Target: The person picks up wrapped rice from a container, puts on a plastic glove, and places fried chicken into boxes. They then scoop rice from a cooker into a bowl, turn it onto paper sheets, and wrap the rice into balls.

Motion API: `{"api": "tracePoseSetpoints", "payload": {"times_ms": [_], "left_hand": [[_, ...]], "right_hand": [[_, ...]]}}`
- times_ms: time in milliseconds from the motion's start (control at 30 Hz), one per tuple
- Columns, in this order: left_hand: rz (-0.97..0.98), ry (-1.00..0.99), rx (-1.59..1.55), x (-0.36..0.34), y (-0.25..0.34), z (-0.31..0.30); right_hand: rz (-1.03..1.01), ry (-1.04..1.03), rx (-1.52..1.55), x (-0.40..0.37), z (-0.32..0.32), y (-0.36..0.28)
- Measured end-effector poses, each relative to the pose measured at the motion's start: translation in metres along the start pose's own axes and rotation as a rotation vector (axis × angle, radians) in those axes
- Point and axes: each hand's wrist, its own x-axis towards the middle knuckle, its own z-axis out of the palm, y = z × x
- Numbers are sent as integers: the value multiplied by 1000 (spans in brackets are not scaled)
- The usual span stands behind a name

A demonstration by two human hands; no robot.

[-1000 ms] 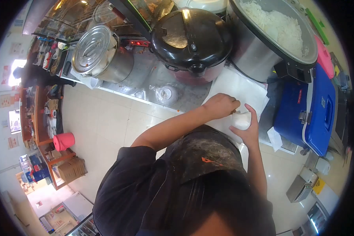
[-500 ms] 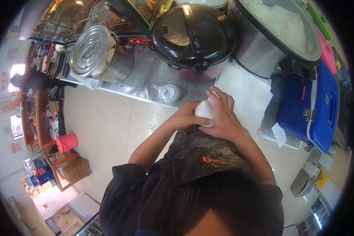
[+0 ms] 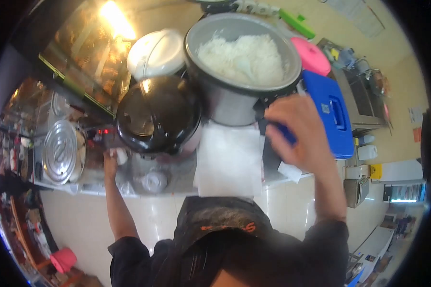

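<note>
At the left, my left hand (image 3: 111, 164) is stretched out over the metal counter, closed on a small white rounded bundle (image 3: 121, 156). The bundle's wrapping and contents cannot be made out. My right hand (image 3: 297, 131) is raised in front of the large rice pot (image 3: 230, 105), its thumb and fingers apart and nothing visible between them. White cooked rice (image 3: 225, 55) fills much of that pot, with a pale paddle (image 3: 245, 67) stuck in it. A stack of white paper sheets (image 3: 229, 160) lies on the counter between my hands.
A black-lidded cooker (image 3: 159, 115) stands left of the rice pot. A steel pot with a lid (image 3: 61, 152) is at the far left. A clear plastic-wrapped thing (image 3: 154, 181) lies near the counter edge. A blue cooler box (image 3: 328, 115) and pink lid (image 3: 311, 56) are at right.
My hands have parted: the left carried the white bundle left across the counter, the right rose toward the rice pot. The view has turned right.
</note>
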Motion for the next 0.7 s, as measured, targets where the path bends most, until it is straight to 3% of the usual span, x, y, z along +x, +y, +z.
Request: {"api": "tracePoseSetpoints", "payload": {"times_ms": [33,100,167,233,300,400,500,567,667,700], "left_hand": [[-29,-26,5,-2,16,1],[-80,-28,148,-4,46,-1],[-70,190,409,-19,63,13],[89,327,500,-53,103,9],[78,366,418,-76,114,8],[115,159,140,-124,127,-1],[224,-211,109,-166,163,-3],[265,-295,175,-180,174,12],[319,-376,341,-186,173,33],[336,-397,409,-187,170,38]], "right_hand": [[-7,12,-45,18,-5,26],[180,-79,72,53,9,86],[335,-368,-40,81,40,154],[285,-560,-326,94,88,220],[129,-721,-457,104,128,261],[569,-892,-154,120,156,254],[479,-914,-157,130,168,242],[447,-935,-194,128,179,246],[239,-777,-412,109,223,298],[276,-745,-418,114,208,284]]}}
